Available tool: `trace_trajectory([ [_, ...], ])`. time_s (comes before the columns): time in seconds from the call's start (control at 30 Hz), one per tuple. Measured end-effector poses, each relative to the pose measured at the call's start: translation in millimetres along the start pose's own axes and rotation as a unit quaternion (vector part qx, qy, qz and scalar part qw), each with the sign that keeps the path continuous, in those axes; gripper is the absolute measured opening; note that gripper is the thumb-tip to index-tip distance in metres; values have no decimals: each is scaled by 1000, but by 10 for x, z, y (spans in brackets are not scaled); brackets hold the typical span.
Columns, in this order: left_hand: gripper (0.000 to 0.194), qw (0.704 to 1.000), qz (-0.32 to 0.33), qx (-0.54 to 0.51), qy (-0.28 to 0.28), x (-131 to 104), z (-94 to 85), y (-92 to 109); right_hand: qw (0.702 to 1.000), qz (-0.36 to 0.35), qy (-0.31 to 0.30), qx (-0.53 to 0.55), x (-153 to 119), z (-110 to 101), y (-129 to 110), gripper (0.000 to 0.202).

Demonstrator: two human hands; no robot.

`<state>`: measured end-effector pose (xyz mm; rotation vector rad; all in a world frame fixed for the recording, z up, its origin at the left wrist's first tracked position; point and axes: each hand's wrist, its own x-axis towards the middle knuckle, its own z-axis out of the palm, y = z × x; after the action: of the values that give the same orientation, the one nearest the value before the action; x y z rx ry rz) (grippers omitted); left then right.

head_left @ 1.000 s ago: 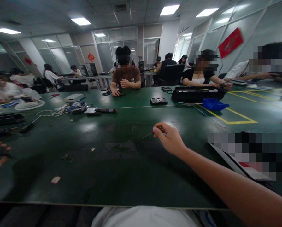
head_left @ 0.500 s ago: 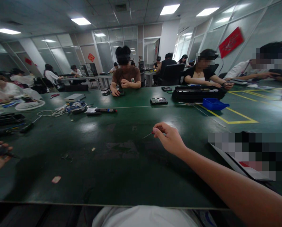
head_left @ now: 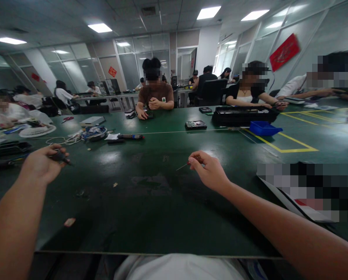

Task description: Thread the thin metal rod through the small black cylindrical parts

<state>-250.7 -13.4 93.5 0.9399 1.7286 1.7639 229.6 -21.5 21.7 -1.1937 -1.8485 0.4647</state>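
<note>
My left hand (head_left: 42, 163) is raised over the left part of the green table. Its fingers are closed around a dark tool with a tapered tip (head_left: 59, 156), which points right and slightly down; its exact kind is unclear. Above the middle of the table, my right hand (head_left: 207, 169) pinches a slim screwdriver (head_left: 183, 166). Red shows at the fingertips, and the thin metal shaft points left and down. Most of its handle is hidden in the hand. The two tools are well apart, touching nothing else that I can see.
On the green table (head_left: 145, 229) are a paper scrap (head_left: 69, 222), a bundle of cables (head_left: 94, 132), a pen-like tool (head_left: 131, 136), a hard drive (head_left: 195, 125), a blue bin (head_left: 264, 128) and a long black casing (head_left: 244, 116). Several people sit around it.
My left hand has come in from the left edge, moving right and up with the dark tool. My right hand and the screwdriver have stayed almost still.
</note>
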Motion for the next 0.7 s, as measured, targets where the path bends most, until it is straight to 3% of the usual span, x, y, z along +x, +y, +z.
trace_trajectory([
  [0.07, 17, 995, -27, -73, -56, -185, 333, 91, 1000, 22, 12, 1, 12, 0, 6, 22],
  [0.2, 36, 982, -7, -103, -158, -483, 933, 152, 998, 52, 26, 1, 36, 1, 45, 22],
  [0.4, 37, 949, -5, -83, -304, -975, 1695, -32, 999, 34, 8, 25, 36, 25, 101, 22],
  [0.53, 30, 914, 113, 61, -384, -1328, 2000, -174, 999, 33, -15, 8, 26, 2, 54, 20],
  [0.63, 31, 872, 205, 180, -406, -1518, 2087, -265, 1000, 18, -10, -20, 18, -34, 7, 22],
  [0.7, 31, 852, 234, 200, -424, -1590, 2109, -347, 1000, 8, -1, -27, 10, -51, -11, 25],
])
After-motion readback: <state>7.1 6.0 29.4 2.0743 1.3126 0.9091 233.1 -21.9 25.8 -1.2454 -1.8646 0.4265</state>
